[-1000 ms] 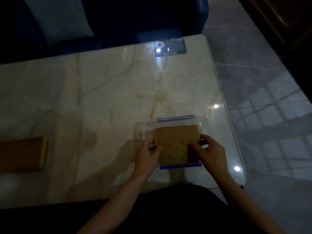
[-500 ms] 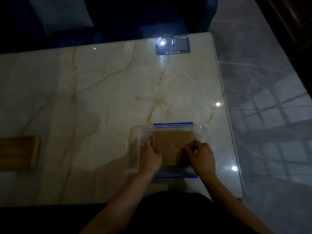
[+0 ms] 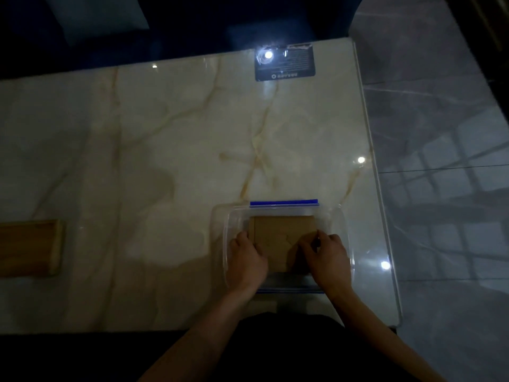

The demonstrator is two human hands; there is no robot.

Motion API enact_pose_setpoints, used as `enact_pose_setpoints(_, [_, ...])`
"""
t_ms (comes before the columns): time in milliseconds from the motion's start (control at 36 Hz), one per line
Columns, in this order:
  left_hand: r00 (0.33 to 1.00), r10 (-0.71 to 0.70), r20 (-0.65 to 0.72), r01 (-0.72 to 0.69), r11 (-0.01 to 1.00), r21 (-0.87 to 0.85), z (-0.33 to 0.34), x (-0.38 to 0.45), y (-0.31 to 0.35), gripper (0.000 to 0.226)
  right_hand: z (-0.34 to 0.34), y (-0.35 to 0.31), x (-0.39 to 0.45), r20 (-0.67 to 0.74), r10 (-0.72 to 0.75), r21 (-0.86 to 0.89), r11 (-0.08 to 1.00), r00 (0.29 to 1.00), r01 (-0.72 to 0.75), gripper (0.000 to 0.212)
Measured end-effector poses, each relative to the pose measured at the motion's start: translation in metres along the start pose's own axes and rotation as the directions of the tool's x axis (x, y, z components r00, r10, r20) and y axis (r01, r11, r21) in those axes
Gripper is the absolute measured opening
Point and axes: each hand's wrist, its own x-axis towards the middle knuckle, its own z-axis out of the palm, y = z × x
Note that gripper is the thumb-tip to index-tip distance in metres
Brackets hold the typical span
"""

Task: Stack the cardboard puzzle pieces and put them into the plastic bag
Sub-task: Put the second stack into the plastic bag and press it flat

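A brown stack of cardboard puzzle pieces (image 3: 281, 235) lies flat near the table's front right. It sits over a clear plastic bag (image 3: 334, 224) with blue zip strips at its far and near ends. Whether the stack is inside the bag or on top of it I cannot tell. My left hand (image 3: 246, 261) grips the stack's left edge. My right hand (image 3: 326, 257) holds its right edge, with fingers curled over the cardboard. The near part of the stack is hidden by both hands.
A wooden tray or board (image 3: 30, 248) lies at the table's left edge. A dark card (image 3: 286, 66) with a bright light reflection rests at the far side. The marble table (image 3: 165, 161) ends at the right, with tiled floor (image 3: 440, 188) beyond.
Both hands have slid the cardboard stack slightly away from me over the bag. The bag's far zip strip now lies flatter and straighter.
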Motion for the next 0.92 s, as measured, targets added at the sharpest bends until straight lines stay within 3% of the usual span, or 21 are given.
enact_pose_setpoints(139, [1.000,-0.002,-0.007,0.002,1.000,0.017,0.001,0.000,-0.001,0.040,-0.002,0.000,0.002,0.022,0.013,0.018,1.000,1.000,-0.013,0.023])
enact_pose_setpoints(444, [0.999,-0.019,0.044,0.022,0.998,-0.056,0.001,-0.009,0.006,0.074,-0.007,-0.005,-0.003,0.079,0.047,0.146,0.988,0.996,-0.058,0.032])
enact_pose_setpoints(583, [0.992,-0.020,0.123,0.047,0.975,-0.219,-0.002,-0.001,0.004,0.079,-0.010,-0.008,-0.005,0.080,0.021,0.359,0.932,0.997,-0.048,0.018])
enact_pose_setpoints(722, [0.982,-0.028,0.184,0.102,0.907,-0.408,-0.005,0.004,-0.004,0.066,-0.010,-0.008,-0.007,0.149,0.074,0.407,0.904,0.986,-0.129,0.019])
enact_pose_setpoints(917, [0.961,-0.056,0.269,0.181,0.867,-0.465,-0.003,0.003,-0.008,0.078,-0.006,-0.007,-0.009,0.187,0.089,0.446,0.880,0.978,-0.165,0.019])
